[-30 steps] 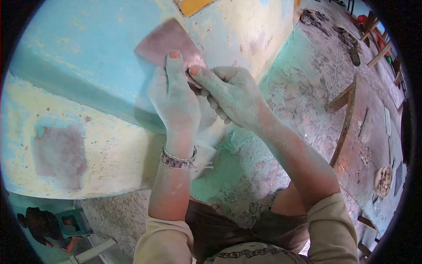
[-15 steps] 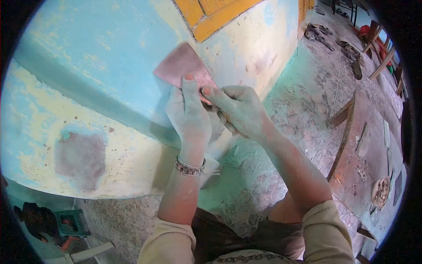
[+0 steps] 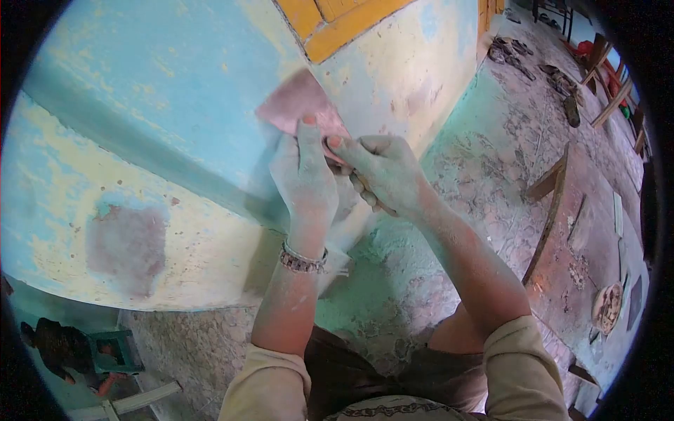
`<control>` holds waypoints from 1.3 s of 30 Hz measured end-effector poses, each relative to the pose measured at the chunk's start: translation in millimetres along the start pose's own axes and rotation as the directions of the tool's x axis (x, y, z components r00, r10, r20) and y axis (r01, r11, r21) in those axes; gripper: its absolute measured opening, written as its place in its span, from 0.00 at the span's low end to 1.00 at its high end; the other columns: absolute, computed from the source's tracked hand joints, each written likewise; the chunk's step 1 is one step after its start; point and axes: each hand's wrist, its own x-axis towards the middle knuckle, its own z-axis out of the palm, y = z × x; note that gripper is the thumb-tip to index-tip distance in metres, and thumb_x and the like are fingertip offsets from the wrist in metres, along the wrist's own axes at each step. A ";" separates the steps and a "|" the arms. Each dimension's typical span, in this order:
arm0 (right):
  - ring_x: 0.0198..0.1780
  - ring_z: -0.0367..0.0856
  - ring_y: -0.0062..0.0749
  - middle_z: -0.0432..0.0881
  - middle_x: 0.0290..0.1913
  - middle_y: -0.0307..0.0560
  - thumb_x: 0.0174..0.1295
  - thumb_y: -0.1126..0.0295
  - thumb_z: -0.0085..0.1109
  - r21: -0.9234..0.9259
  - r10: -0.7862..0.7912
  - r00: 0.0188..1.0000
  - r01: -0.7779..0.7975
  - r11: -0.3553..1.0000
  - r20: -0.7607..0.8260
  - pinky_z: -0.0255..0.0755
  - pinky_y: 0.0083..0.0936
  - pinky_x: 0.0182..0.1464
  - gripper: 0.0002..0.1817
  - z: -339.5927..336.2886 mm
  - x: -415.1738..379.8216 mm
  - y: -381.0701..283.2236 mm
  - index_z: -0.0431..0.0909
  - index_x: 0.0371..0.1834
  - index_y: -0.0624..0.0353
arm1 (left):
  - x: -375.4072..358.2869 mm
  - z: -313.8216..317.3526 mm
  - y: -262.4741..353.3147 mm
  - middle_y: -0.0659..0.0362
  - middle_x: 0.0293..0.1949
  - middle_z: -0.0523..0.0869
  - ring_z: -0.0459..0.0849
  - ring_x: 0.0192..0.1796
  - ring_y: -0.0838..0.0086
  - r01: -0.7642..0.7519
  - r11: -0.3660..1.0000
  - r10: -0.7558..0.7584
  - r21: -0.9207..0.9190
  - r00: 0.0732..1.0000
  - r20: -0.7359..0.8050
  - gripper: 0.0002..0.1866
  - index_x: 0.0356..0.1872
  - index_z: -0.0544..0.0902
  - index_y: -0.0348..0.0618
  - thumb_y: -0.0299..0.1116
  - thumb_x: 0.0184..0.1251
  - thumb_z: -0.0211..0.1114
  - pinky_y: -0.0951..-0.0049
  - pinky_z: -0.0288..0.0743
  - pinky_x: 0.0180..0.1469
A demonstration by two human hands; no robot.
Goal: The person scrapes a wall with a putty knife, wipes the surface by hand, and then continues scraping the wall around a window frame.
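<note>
A reddish-brown sheet of sandpaper (image 3: 298,102) is held up in front of the painted wall (image 3: 189,98). My left hand (image 3: 306,172) pinches its lower edge, thumb on top and the other fingers mostly hidden behind. At the sheet's lower right corner, my right hand (image 3: 386,172) grips it with thumb over curled fingers. Both hands are coated in pale dust and are close together. The wall shows worn blue and cream paint, with a rough brownish patch (image 3: 126,249) at the lower left.
Above is a yellow-orange wooden frame (image 3: 344,35). A worn wooden table (image 3: 572,245) stands at the right, with a round container (image 3: 606,309) on it. Shoes (image 3: 511,56) lie on the dusty floor (image 3: 463,168). At the lower left, another person (image 3: 63,351) is near a green stool (image 3: 116,351).
Both hands and the sandpaper have shifted slightly right in view. The grip looks the same. The person at the lower left has moved a little.
</note>
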 end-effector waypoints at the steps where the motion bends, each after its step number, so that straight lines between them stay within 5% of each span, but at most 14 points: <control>1: 0.15 0.66 0.15 0.72 0.15 0.34 0.61 0.42 0.59 0.011 -0.037 0.999 0.037 0.999 -0.004 0.60 0.17 0.17 0.30 0.5 -1.0 -1.5 0.85 0.29 0.65 | -0.2 1.2 2.7 0.61 0.20 0.79 0.75 0.24 0.82 0.035 0.999 -0.035 -0.029 0.999 0.008 0.20 0.27 0.76 0.33 0.41 0.73 0.56 0.77 0.70 0.23; 3: 0.15 0.66 0.15 0.73 0.15 0.35 0.61 0.42 0.59 0.033 -0.104 0.994 0.105 0.994 -0.014 0.61 0.17 0.17 0.31 2.4 -3.6 -8.9 0.85 0.29 0.66 | -0.6 3.0 12.6 0.60 0.20 0.80 0.75 0.24 0.82 0.112 0.990 -0.110 -0.085 0.994 0.026 0.20 0.27 0.77 0.33 0.42 0.73 0.55 0.77 0.70 0.22; 6: 0.14 0.68 0.16 0.73 0.15 0.36 0.61 0.42 0.59 0.061 -0.009 0.999 0.006 0.998 0.049 0.61 0.16 0.16 0.31 -2.8 4.7 9.5 0.84 0.29 0.67 | -8.2 2.0 -1.2 0.60 0.19 0.79 0.74 0.22 0.81 0.082 0.996 -0.081 0.029 0.996 -0.041 0.21 0.26 0.75 0.34 0.42 0.73 0.56 0.77 0.69 0.22; 9: 0.14 0.68 0.16 0.72 0.14 0.36 0.62 0.43 0.58 -0.031 -0.045 0.999 0.045 0.998 0.007 0.60 0.16 0.15 0.31 -2.2 5.9 6.8 0.82 0.26 0.66 | 1.7 -4.5 -9.3 0.59 0.17 0.79 0.74 0.20 0.81 -0.080 0.988 0.078 0.132 0.997 0.018 0.21 0.24 0.75 0.35 0.42 0.73 0.55 0.77 0.69 0.21; 12: 0.13 0.67 0.17 0.71 0.14 0.36 0.62 0.43 0.58 -0.017 -0.012 1.000 0.011 1.000 -0.021 0.61 0.16 0.15 0.31 -2.8 -0.6 -2.0 0.81 0.25 0.67 | -1.3 2.5 -1.8 0.59 0.17 0.78 0.74 0.18 0.81 0.113 0.994 -0.113 -0.012 0.994 0.004 0.22 0.22 0.75 0.34 0.41 0.73 0.55 0.77 0.70 0.21; 21: 0.14 0.68 0.17 0.72 0.14 0.38 0.62 0.42 0.57 -0.083 -0.045 0.998 0.041 0.996 -0.046 0.63 0.18 0.16 0.32 0.8 -2.8 -3.3 0.81 0.23 0.67 | -2.9 -0.7 2.8 0.58 0.17 0.79 0.75 0.20 0.79 0.049 0.998 -0.049 0.042 0.999 0.012 0.22 0.22 0.75 0.32 0.41 0.72 0.56 0.74 0.70 0.22; 24: 0.14 0.69 0.18 0.71 0.14 0.38 0.62 0.41 0.56 -0.063 -0.015 1.000 0.015 0.998 0.008 0.64 0.19 0.17 0.33 -3.9 -2.4 3.4 0.81 0.25 0.67 | -4.2 -5.0 -1.2 0.57 0.19 0.79 0.75 0.22 0.79 -0.064 0.966 0.049 0.252 0.997 0.064 0.22 0.22 0.76 0.32 0.40 0.72 0.56 0.74 0.70 0.23; 27: 0.14 0.69 0.19 0.71 0.14 0.37 0.61 0.40 0.55 -0.105 -0.118 0.992 0.113 0.988 -0.039 0.62 0.22 0.15 0.33 5.3 -5.0 -7.4 0.81 0.26 0.66 | 0.7 -2.7 14.3 0.58 0.20 0.79 0.74 0.23 0.80 0.027 0.978 -0.026 0.208 1.000 -0.006 0.22 0.23 0.78 0.32 0.42 0.72 0.57 0.74 0.69 0.24; 30: 0.13 0.68 0.21 0.70 0.14 0.37 0.61 0.40 0.56 -0.016 -0.091 0.996 0.091 0.996 -0.021 0.61 0.22 0.14 0.31 8.8 -11.1 -17.7 0.80 0.28 0.65 | 6.0 -6.7 18.2 0.60 0.20 0.78 0.73 0.22 0.80 -0.107 0.985 0.111 0.137 0.994 -0.017 0.22 0.24 0.78 0.34 0.43 0.71 0.58 0.74 0.68 0.23; 33: 0.13 0.67 0.21 0.71 0.17 0.38 0.62 0.43 0.56 -0.050 0.041 0.977 -0.052 0.997 -0.208 0.59 0.22 0.13 0.29 -19.4 -23.0 -40.8 0.80 0.35 0.64 | -10.6 -15.3 28.9 0.58 0.19 0.79 0.73 0.21 0.79 -0.037 0.984 0.032 0.173 0.999 0.032 0.20 0.26 0.79 0.34 0.42 0.72 0.57 0.77 0.67 0.23; 36: 0.12 0.64 0.17 0.72 0.21 0.37 0.63 0.53 0.58 -0.004 -0.084 0.929 0.088 0.996 -0.360 0.55 0.19 0.11 0.20 -72.4 -14.6 -41.2 0.75 0.41 0.63 | -13.2 -20.6 45.0 0.50 0.41 0.84 0.81 0.42 0.75 -0.250 0.714 0.260 0.655 0.962 0.084 0.18 0.39 0.82 0.37 0.45 0.69 0.60 0.73 0.73 0.43; 37: 0.13 0.67 0.19 0.74 0.22 0.39 0.63 0.53 0.57 -0.073 -0.159 0.908 0.142 0.987 -0.386 0.58 0.21 0.12 0.22 -86.9 -12.8 -39.3 0.75 0.45 0.64 | -8.1 -20.7 43.2 0.48 0.47 0.81 0.79 0.48 0.70 -0.424 0.497 0.467 0.757 0.866 0.179 0.18 0.43 0.81 0.38 0.45 0.68 0.60 0.67 0.70 0.49; 39: 0.15 0.68 0.18 0.74 0.23 0.38 0.63 0.57 0.57 -0.241 -0.055 0.923 -0.043 0.969 -0.382 0.61 0.19 0.14 0.20 -120.2 -49.2 -45.2 0.75 0.45 0.65 | 4.9 -17.4 37.5 0.45 0.59 0.74 0.74 0.60 0.59 -0.591 -0.061 0.711 0.804 0.540 0.451 0.21 0.51 0.80 0.41 0.46 0.65 0.61 0.55 0.64 0.61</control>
